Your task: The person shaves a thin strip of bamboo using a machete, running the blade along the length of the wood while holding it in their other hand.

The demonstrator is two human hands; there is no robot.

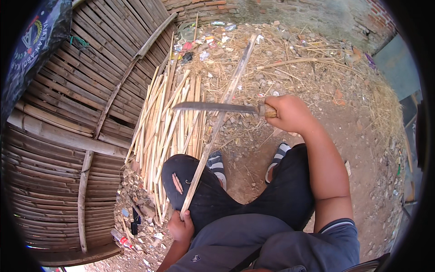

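My left hand [180, 226] is closed round the near end of a long bamboo strip [198, 175], low beside my left knee. The strip slants up and away across my thigh, its far end over the littered ground. In my right hand [288, 114] is the wooden handle of a machete [217, 107], fingers wrapped round it. Its long dark blade points left and crosses over the strip near mid-length. Whether the edge touches the strip I cannot tell. A pile of split bamboo strips [156, 122] lies on the ground to the left.
A bamboo slat wall [77, 109] rises close on the left. At the back stands a brick wall [290, 11], with straw and rubbish before it. A plastic bottle [121, 239] lies at the lower left. My sandalled feet [217, 167] rest on the dirt between my knees.
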